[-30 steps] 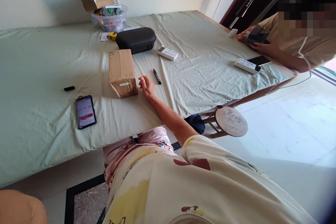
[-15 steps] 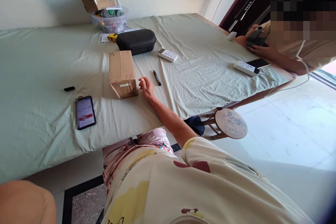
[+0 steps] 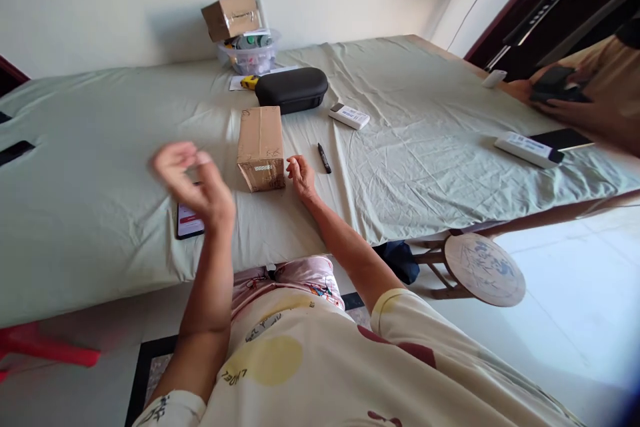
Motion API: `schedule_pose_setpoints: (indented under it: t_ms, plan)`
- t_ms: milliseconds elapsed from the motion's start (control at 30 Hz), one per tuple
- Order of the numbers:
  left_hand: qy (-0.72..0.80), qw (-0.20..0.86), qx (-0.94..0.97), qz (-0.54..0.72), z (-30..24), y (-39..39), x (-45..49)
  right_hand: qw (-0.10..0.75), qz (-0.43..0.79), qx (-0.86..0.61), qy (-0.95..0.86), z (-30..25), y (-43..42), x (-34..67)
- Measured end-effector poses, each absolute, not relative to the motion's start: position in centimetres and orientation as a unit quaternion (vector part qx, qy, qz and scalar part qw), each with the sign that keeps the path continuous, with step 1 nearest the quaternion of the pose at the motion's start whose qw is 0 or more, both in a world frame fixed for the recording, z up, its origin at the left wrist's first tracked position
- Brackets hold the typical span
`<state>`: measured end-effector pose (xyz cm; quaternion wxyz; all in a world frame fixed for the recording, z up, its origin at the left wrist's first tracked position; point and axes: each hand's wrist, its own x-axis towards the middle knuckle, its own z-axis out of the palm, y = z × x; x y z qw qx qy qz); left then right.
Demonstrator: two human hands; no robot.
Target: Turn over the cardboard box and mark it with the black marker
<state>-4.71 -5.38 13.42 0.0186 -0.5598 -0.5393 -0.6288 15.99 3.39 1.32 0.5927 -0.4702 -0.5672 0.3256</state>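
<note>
A sealed cardboard box (image 3: 261, 147) lies on the green-sheeted table (image 3: 90, 167). My right hand (image 3: 301, 175) rests on the sheet just right of the box, fingers loosely curled, holding nothing. My left hand (image 3: 193, 183) is raised above the table left of the box, blurred by motion, fingers bent. It hovers over a phone (image 3: 188, 221) with a lit screen, partly hiding it. A black marker (image 3: 324, 157) lies right of my right hand.
A black zip case (image 3: 291, 89), a white remote (image 3: 349, 116) and a plastic tub (image 3: 250, 57) with a small box sit further back. Another person's hands (image 3: 555, 90) hold a dark device at the right; a second remote (image 3: 527, 149) lies nearby. A round stool (image 3: 484, 269) stands below.
My left arm has risen into view and now hovers over the phone. The view has shifted, so everything sits further right. My right hand has stayed by the box.
</note>
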Motion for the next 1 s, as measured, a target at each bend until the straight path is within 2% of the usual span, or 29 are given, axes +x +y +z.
schedule_pose_setpoints:
  t_ms: [100,267,567,800,1000]
  plan:
    - [-0.569,0.047,-0.55,-0.61,10.6,-2.8,-1.3,0.588,0.325,-0.452,-0.587,1.5,2.9,16.1]
    - [-0.597,0.035,-0.589,-0.543,6.8,-0.7,2.6,0.56,0.285,-0.438,-0.643,1.4,2.1,16.2]
    - [-0.619,0.078,-0.59,-0.513,6.2,-1.2,0.4,0.521,0.185,-0.353,-0.755,1.8,0.7,14.6]
    - [-0.555,0.052,-0.675,-0.483,6.2,-0.9,-2.3,0.588,0.027,-0.341,-0.733,3.3,0.3,15.3]
    - [-0.511,0.044,-0.714,-0.477,5.2,-0.9,-2.3,0.536,-0.024,-0.346,-0.77,3.4,0.5,14.3]
